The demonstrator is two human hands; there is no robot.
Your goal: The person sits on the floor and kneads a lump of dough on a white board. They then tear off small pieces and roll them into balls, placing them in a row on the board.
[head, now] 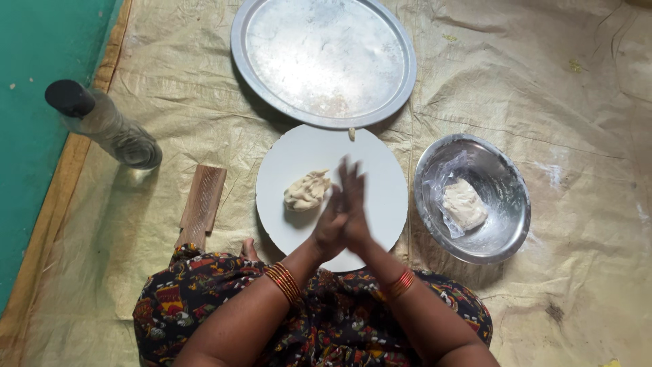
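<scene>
A: How are the hands being held?

B: The left hand (328,228) and the right hand (354,204) are being pressed together palm to palm, fingers blurred. Whether anything is being held between them cannot be told.

A: What is being kept nearest to them?

B: A pale, lumpy piece of dough (307,190) is being kept just to the left of the hands, apart from them. It is being carried by a round white board (380,170), over which the hands are being held.

A: And beyond the hands?

B: A large round steel plate (323,60), dusted white, is being rested past the fingertips, its rim touching the far edge of the board. A tiny crumb of dough (352,134) is being left at that edge.

A: To the sides?

B: To the right, a round steel bowl (473,198) is being used for a clear plastic bag (441,187) and a second pale lump of dough (464,204). To the left, a ribbed brown wooden paddle (201,204) is being laid flat, and farther left a clear bottle with a black cap (102,122) is being stood. Everything is being carried by a creased yellowish plastic sheet (543,102) on the floor.
</scene>
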